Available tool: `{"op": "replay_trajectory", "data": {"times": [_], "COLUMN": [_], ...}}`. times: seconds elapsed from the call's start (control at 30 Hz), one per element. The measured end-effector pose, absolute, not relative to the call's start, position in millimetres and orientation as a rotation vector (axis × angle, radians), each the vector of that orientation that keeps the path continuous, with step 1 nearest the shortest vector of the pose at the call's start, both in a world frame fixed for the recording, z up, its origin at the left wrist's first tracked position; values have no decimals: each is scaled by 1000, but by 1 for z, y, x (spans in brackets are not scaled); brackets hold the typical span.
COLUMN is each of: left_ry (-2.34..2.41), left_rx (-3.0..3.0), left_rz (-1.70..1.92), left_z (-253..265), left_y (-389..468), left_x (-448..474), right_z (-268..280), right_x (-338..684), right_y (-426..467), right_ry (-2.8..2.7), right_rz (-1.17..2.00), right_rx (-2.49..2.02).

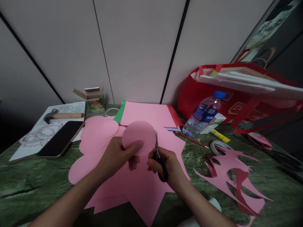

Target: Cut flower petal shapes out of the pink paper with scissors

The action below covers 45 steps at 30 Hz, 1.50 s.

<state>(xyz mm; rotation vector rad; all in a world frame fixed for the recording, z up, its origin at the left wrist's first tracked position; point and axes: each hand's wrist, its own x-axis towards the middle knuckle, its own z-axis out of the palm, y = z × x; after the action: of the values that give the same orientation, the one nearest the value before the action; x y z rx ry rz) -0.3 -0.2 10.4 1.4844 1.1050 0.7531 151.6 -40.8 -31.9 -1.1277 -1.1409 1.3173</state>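
Note:
My left hand (120, 151) pinches a pink paper circle (139, 135), thumb on its front and fingers behind. Black-handled scissors (162, 167) are gripped in my right hand (169, 164), their blades pointing up along the circle's right edge. Whether the blades touch the paper I cannot tell. Under both hands lie large pink paper pieces (146, 195) with pointed corners. Several more pink paper circles (100, 127) overlap in a pile to the left of my left hand.
Curved pink scraps (241, 179) lie at the right, by a tape roll (219, 147). Behind them stand a tilted water bottle (203, 115) and a red bag (213, 91). At left are a phone (61, 138), a hammer (63, 116) and a small box (96, 104). Coloured sheets (146, 113) lie near the wall.

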Motion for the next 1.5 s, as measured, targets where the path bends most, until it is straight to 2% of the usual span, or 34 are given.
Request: {"op": "replay_trajectory", "data": {"times": [1.5], "left_ry": [1201], "left_rx": [1616], "left_rz": [812], "left_z": [11], "left_y": [1], "left_x": [-6], "right_z": [-35], "right_x": [152], "right_y": [-40], "right_ry": [-1140], "right_rz": [1333], "right_rx": [-1121]}}
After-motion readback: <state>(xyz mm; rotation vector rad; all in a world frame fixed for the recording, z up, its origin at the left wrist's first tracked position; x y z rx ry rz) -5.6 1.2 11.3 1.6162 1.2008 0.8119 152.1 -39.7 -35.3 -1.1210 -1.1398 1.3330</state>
